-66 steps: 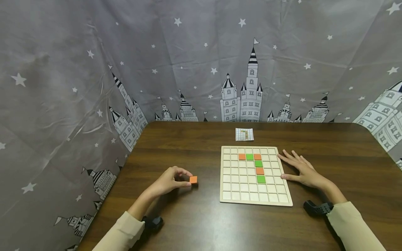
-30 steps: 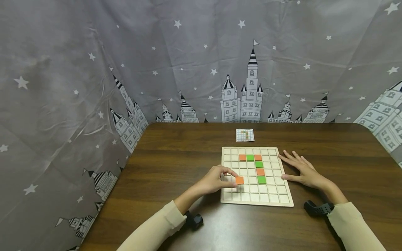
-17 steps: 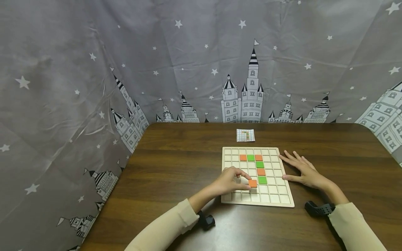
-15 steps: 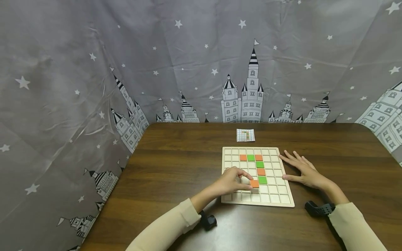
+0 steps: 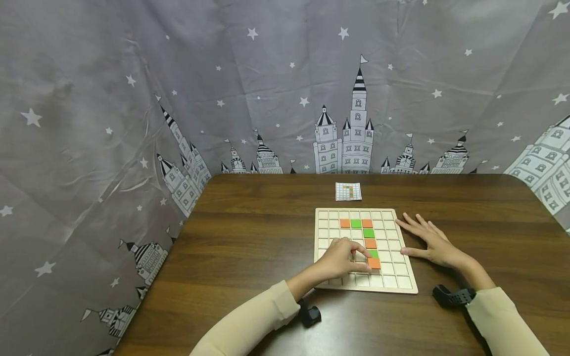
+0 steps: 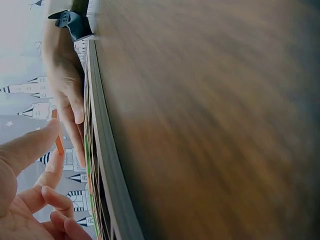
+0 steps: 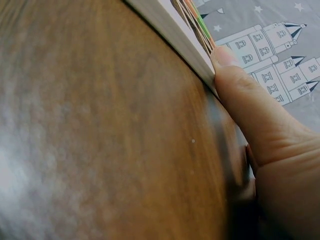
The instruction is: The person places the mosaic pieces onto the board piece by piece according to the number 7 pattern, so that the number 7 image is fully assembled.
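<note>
My left hand (image 5: 340, 259) pinches an orange square tile (image 5: 374, 263) between thumb and index finger, over the pale wooden grid board (image 5: 321, 283). In the left wrist view the orange tile (image 6: 60, 144) is seen edge-on, held above the board's surface. From the head it overlaps the near edge of a green tile (image 5: 373, 253). Orange and green tiles alternate in a row near the board's far side and down a column toward me. Spread fingers of my right hand (image 5: 434, 243) rest at the board's right edge, and its thumb (image 7: 227, 62) touches that edge in the right wrist view.
A small printed card (image 5: 348, 192) with a coloured grid pattern lies behind the board on the brown wooden table (image 5: 249, 217). Behind the table hangs a grey curtain (image 5: 267, 79) with castles and stars. Each wrist wears a black band.
From the table left of the board, my left hand has carried the orange tile rightward over the board to the column's near end. My right hand has stayed at the board's edge.
</note>
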### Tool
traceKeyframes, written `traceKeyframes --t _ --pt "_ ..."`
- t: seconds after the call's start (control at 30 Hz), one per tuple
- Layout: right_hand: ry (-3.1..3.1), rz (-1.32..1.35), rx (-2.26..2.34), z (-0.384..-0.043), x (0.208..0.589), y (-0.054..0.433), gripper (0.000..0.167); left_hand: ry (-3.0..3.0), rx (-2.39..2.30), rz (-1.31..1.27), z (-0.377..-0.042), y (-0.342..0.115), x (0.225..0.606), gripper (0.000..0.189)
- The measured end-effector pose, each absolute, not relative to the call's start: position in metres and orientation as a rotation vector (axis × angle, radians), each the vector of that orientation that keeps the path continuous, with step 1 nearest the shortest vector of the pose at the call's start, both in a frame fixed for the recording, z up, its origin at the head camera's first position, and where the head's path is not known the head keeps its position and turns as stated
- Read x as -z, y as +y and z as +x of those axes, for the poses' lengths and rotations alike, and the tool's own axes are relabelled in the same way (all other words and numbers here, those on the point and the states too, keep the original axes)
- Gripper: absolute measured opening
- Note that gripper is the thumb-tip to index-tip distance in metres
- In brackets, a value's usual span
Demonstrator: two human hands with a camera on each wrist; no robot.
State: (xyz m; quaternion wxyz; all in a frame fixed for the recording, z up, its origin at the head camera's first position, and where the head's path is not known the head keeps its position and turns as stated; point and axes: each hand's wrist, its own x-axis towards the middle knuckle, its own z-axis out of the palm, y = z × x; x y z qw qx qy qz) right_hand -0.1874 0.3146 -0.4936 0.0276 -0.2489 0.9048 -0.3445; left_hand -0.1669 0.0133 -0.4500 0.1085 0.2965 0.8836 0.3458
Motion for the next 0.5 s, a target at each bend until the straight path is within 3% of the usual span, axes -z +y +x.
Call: traceKeyframes --t 0.5 --pt "2.805 -0.781 1.065 -0.1863 0.4926 0.3144 0.076 2.671 -0.878 0.818 -0.1631 0.0213 0.4545 0.028"
